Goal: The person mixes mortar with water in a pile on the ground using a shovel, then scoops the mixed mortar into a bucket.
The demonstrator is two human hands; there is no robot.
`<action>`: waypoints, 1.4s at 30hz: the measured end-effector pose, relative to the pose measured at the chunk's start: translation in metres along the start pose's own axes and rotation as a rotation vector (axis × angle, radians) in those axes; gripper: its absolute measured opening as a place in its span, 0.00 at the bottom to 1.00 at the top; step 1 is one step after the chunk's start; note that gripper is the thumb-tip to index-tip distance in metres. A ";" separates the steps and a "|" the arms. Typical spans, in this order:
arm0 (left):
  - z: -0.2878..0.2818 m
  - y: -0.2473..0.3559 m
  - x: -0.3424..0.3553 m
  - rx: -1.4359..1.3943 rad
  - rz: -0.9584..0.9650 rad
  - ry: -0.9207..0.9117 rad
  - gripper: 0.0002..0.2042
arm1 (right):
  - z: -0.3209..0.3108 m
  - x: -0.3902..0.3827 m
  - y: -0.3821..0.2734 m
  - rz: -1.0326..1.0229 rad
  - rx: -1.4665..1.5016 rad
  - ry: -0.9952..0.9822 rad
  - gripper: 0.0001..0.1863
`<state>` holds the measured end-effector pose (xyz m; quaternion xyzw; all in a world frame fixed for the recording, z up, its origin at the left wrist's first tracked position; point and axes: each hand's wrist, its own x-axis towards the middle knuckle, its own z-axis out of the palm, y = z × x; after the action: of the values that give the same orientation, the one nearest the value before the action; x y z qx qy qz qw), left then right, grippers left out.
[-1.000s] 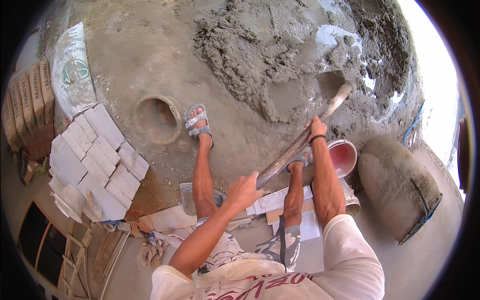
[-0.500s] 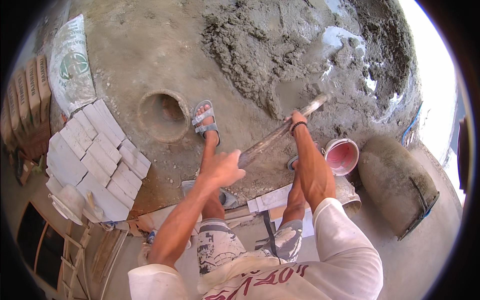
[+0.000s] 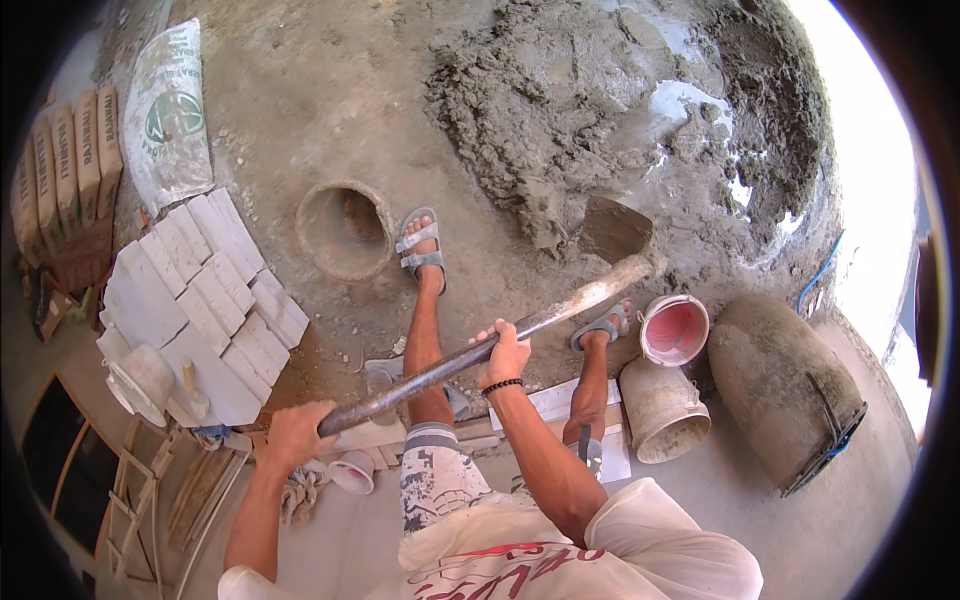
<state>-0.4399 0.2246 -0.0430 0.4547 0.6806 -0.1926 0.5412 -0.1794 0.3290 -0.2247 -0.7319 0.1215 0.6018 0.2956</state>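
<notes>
The long hoe with round wooden handle (image 3: 575, 301), pale near its head and darker toward the person, lies slantwise in front of the body; its broad, wet, brown-grey metal blade (image 3: 615, 230) is at the near edge of the spread heap of wet grey mortar (image 3: 540, 150). The left hand (image 3: 297, 436) is closed around the handle's end, and the right hand (image 3: 505, 357), above a black beaded bracelet (image 3: 502, 387), has its fingers curled around the middle part. Beside the right foot stands 1 round white bucket with pink inside (image 3: 671, 361); just below it, 1 dirty whitish bucket (image 3: 648, 402) is tilted, its content unclear. Near the left foot is 1 mud-coloured round vessel (image 3: 325, 266), holding some brown matter at the bottom. Farther left lies 1 white sack with green print (image 3: 168, 120), its content hidden.
</notes>
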 end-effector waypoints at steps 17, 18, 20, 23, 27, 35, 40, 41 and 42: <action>0.129 0.273 0.205 -0.540 0.055 -0.026 0.24 | -0.022 0.289 -0.259 -0.373 -0.662 0.017 0.09; 0.128 0.285 0.211 -0.529 0.053 -0.042 0.25 | -0.014 0.297 -0.271 -0.297 -0.672 0.031 0.09; 0.144 0.274 0.194 -0.598 -0.018 -0.024 0.25 | -0.015 0.302 -0.242 -0.282 -0.773 0.029 0.09; 0.154 0.232 0.143 -0.609 -0.123 -0.139 0.23 | -0.050 0.304 -0.134 -0.228 -0.897 0.051 0.14; 0.108 0.122 0.079 -0.612 -0.070 -0.070 0.21 | -0.026 0.206 -0.035 -0.072 -0.727 -0.003 0.11; 0.103 -0.005 0.023 -0.162 -0.067 -0.041 0.17 | -0.044 0.035 0.013 -0.018 -0.156 -0.022 0.12; 0.099 0.012 -0.038 -0.110 -0.132 -0.154 0.15 | -0.055 -0.026 -0.005 0.003 -0.175 0.019 0.10; 0.093 0.027 -0.047 -0.102 -0.159 -0.162 0.14 | -0.056 -0.020 -0.009 0.009 -0.220 0.009 0.09; 0.093 0.044 -0.050 -0.134 -0.190 -0.139 0.15 | -0.057 -0.009 -0.013 0.014 -0.267 -0.004 0.08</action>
<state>-0.3516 0.1567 -0.0191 0.3365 0.6930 -0.2281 0.5954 -0.1292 0.3045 -0.2064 -0.7626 0.0448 0.6162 0.1915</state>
